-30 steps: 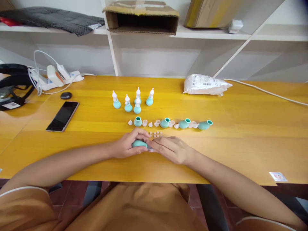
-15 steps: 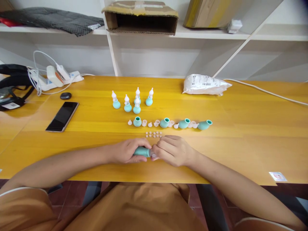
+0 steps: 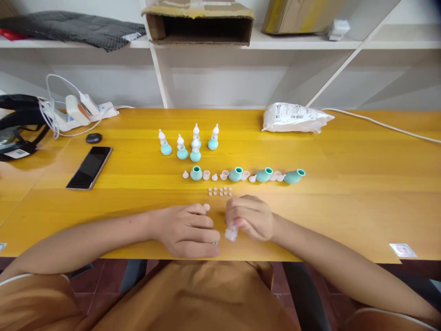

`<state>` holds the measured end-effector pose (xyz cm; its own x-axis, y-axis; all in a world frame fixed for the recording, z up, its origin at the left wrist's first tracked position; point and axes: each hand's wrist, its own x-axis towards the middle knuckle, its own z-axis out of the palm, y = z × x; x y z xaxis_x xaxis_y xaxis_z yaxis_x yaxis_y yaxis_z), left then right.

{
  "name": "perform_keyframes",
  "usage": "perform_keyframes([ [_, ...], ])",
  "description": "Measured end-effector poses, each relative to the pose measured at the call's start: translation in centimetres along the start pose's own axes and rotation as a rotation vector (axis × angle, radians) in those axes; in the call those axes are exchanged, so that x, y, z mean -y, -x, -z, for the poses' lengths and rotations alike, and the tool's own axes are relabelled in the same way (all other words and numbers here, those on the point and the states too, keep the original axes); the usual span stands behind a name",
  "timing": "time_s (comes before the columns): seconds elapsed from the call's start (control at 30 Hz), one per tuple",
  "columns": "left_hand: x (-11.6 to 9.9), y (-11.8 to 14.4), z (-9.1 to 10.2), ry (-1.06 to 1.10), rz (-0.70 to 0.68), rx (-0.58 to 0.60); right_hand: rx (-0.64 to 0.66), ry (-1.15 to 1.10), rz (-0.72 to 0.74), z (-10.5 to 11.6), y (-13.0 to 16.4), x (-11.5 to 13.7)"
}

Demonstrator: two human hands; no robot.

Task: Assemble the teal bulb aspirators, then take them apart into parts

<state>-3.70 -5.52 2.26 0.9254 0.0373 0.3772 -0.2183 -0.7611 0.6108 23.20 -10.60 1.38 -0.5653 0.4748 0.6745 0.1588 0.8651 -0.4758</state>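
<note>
My left hand is palm down with its fingers curled round a teal squeeze bulb, of which only a sliver shows. A small pale translucent piece is at its thumb side; whether the fingers touch it I cannot tell. My right hand pinches a clear plastic cup piece, apart from the left hand. Beyond the hands lie small round discs in two rows. Behind them is a row of teal bulbs, pale cups and nozzle tips.
Several assembled bulbs with pale nozzles stand farther back. A phone, a black earbud case and a power strip are at left. A white plastic parcel lies at back right, below shelves with a cardboard box.
The clear piece is now away from the bulb, in my right hand. My left hand has turned palm down over the bulb, and a small pale piece shows near its thumb.
</note>
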Motion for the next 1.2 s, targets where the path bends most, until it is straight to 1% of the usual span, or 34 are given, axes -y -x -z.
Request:
perform_keyframes([
  [0.07,-0.1,0.2,0.2,-0.038,-0.001,-0.103,-0.087,-0.047,-0.089,0.8,-0.2,-0.3],
  [0.13,0.3,0.5,0.4,-0.097,0.013,-0.265,-0.144,-0.020,-0.146,1.7,-0.4,-0.8],
  [0.17,0.6,0.7,0.5,-0.126,0.032,-0.352,-0.130,0.028,-0.146,2.2,-0.5,-1.0],
  [0.2,0.9,0.9,0.6,-0.154,0.059,-0.429,-0.088,0.090,-0.131,2.6,-0.6,-1.3],
  [0.23,1.2,1.0,0.8,-0.179,0.094,-0.485,-0.029,0.156,-0.107,3.0,-0.7,-1.6],
  [0.27,1.6,1.1,1.1,-0.191,0.132,-0.517,0.039,0.214,-0.087,3.3,-0.7,-1.8],
  [0.3,1.9,1.2,1.3,-0.185,0.165,-0.520,0.111,0.258,-0.078,3.4,-0.6,-2.1],
  [0.33,2.1,1.2,1.6,-0.163,0.190,-0.497,0.178,0.283,-0.081,3.5,-0.6,-2.2],
  [0.43,2.9,1.3,2.5,-0.098,0.227,-0.366,0.327,0.270,-0.105,3.0,-0.4,-2.6],
  [0.53,3.6,1.5,3.2,-0.114,0.227,-0.237,0.391,0.288,-0.107,2.2,-0.1,-2.9],
  [0.63,4.1,1.7,3.5,-0.133,0.165,-0.163,0.433,0.288,-0.154,1.7,-0.1,-3.0],
  [0.73,4.3,1.7,3.6,-0.159,0.123,-0.145,0.427,0.189,-0.203,1.6,-0.1,-3.1],
  [0.87,4.0,1.6,3.8,-0.150,0.159,-0.142,0.410,0.061,-0.256,1.4,-0.3,-3.3],
  [1.0,3.8,1.6,3.9,-0.181,0.178,-0.154,0.418,0.073,-0.274,1.1,-0.3,-3.2],
  [1.2,3.9,1.6,3.9,-0.212,0.133,-0.181,0.444,0.150,-0.271,1.1,-0.1,-2.9],
])
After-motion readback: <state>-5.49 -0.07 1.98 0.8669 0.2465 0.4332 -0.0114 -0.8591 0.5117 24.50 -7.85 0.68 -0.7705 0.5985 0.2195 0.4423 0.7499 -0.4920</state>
